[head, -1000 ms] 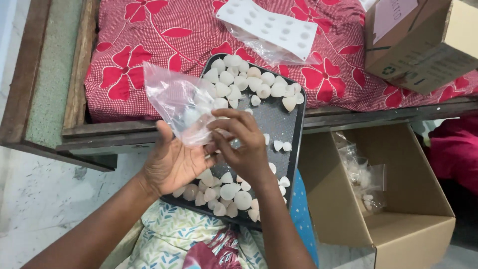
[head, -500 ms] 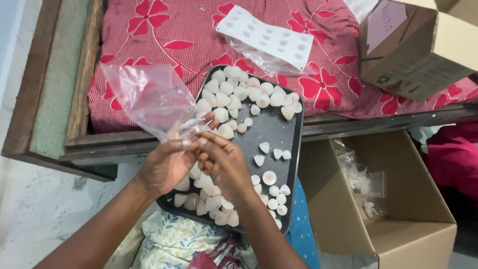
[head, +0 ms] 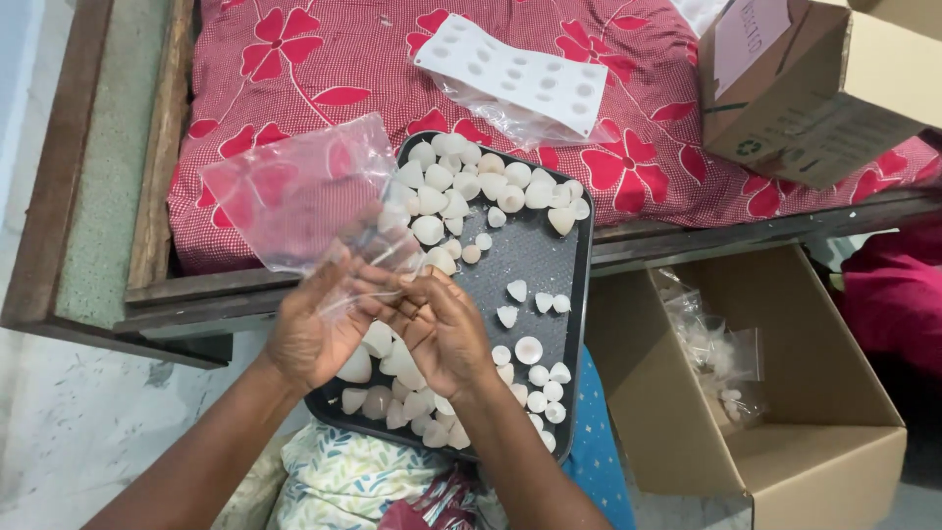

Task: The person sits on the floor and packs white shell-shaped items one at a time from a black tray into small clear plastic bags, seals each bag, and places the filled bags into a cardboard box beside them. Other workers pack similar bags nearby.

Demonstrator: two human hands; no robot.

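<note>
The left hand (head: pixel 312 329) pinches the bottom edge of a clear plastic bag (head: pixel 294 196). The bag sticks up over the left edge of a black tray (head: pixel 549 265) and the front of the bed (head: pixel 294 59). Just beside it, the right hand (head: pixel 439 329) grips the same bag edge with bent fingers. Both hands are above the near half of the tray. Small white cone caps (head: pixel 471 182) lie in a pile at the tray's far end, and more sit near its close edge. On the bed is a white mould sheet (head: pixel 515 74). To the right, an open cardboard box (head: pixel 775 393) holds little bags.
</note>
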